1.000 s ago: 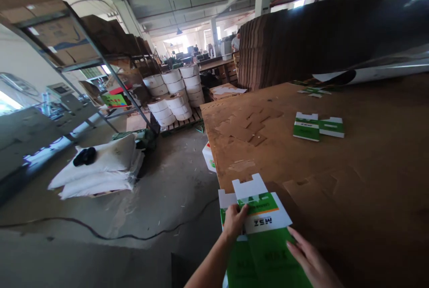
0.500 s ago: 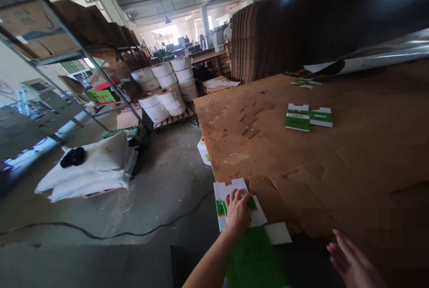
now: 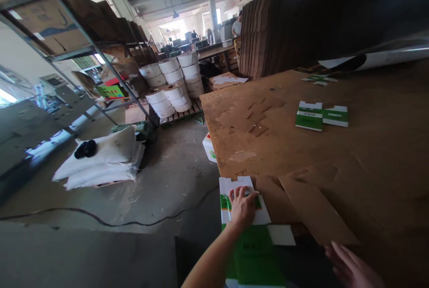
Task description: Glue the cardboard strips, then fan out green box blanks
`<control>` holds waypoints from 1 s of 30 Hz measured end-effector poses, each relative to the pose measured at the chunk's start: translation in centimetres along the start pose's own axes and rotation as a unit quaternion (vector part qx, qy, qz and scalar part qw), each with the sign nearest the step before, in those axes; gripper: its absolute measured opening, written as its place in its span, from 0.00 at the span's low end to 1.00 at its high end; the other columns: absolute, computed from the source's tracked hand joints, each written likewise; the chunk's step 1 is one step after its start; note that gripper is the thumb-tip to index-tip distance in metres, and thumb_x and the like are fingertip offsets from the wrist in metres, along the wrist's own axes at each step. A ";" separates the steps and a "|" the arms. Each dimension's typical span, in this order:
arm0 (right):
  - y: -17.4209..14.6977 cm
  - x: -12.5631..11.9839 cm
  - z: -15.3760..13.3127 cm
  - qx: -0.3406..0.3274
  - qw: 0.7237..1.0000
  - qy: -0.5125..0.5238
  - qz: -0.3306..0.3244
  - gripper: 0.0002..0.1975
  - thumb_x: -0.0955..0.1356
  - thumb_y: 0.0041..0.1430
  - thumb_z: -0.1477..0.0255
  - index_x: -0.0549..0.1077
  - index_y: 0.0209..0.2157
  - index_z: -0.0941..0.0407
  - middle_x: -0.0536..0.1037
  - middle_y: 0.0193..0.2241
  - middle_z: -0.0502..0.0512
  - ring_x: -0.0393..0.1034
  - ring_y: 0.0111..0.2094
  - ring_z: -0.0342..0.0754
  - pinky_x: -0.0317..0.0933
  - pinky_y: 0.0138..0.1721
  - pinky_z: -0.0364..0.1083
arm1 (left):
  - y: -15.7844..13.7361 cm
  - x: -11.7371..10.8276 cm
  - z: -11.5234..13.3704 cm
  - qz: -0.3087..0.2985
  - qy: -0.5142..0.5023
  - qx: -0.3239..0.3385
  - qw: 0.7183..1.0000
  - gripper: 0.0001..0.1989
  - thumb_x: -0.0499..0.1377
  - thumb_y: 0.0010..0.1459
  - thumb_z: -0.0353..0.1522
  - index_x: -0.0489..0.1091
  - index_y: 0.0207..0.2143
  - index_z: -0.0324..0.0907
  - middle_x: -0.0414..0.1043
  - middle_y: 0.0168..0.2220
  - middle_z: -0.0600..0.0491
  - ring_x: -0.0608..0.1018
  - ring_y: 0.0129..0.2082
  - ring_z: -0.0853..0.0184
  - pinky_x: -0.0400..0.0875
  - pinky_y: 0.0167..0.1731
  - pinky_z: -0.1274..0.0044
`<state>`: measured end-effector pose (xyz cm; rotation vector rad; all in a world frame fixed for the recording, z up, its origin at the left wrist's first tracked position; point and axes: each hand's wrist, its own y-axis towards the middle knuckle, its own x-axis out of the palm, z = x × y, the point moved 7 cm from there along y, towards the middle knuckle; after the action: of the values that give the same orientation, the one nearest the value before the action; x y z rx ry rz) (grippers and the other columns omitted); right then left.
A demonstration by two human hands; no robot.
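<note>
My left hand (image 3: 242, 207) presses from above on a flattened white and green carton (image 3: 263, 214), its fingers spread and bent. The carton lies at the near left corner of the table, and its large green panel (image 3: 256, 252) reaches down toward me. At the lower right, my right hand (image 3: 350, 265) is closed at the near end of a brown cardboard strip (image 3: 318, 212), which is angled up from the table. Its fingers are dim and partly blurred.
More green and white cartons (image 3: 310, 120) lie farther back on the brown tabletop (image 3: 268, 152). Stacked cardboard (image 3: 254, 38) rises behind. On the floor at left are white sacks (image 3: 100, 163), a black cable (image 3: 134, 224) and white rolls (image 3: 174, 93) beside a shelf rack (image 3: 100, 51).
The cardboard strip has come up from the table at its near end, where my right hand now meets it. My left hand stays on the carton. The view has shifted slightly left.
</note>
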<state>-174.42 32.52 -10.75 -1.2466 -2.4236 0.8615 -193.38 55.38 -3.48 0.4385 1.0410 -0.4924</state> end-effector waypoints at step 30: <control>2.8 1.9 -6.6 -0.546 0.647 -0.529 0.057 0.30 0.66 0.49 0.64 0.71 0.56 0.51 0.70 0.57 0.69 0.65 0.56 0.73 0.64 0.46 0.71 | -0.1 1.0 1.8 -0.020 -0.035 -0.058 0.998 0.34 0.58 0.54 0.26 0.57 0.62 0.55 0.70 0.51 0.52 0.68 0.52 0.55 0.58 0.54 0.60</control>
<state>-170.47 37.81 -7.31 -1.3769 -4.2211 -0.1630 -191.73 54.13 -3.54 0.2962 1.0059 -0.4773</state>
